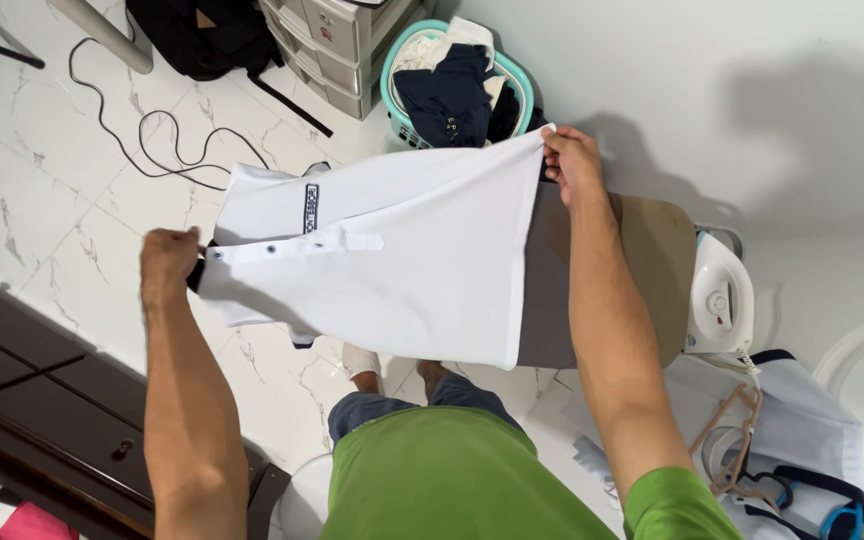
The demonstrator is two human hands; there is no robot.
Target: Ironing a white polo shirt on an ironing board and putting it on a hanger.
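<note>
A white polo shirt [422,260] with a dark collar and a buttoned placket is stretched out in the air between my hands. My left hand [169,258] grips it at the collar end on the left. My right hand [572,165] pinches its hem at the upper right. Part of the shirt hangs over the brown ironing board [652,250], which lies under my right forearm. A white iron [720,295] stands at the board's right end.
A teal laundry basket [397,110] with dark and white clothes stands by the wall, next to a grey drawer unit [337,45]. A black cable [152,130] snakes over the marble floor. Folded white clothes and hangers [752,450] lie at the lower right. Dark wooden furniture [42,390] is at the left.
</note>
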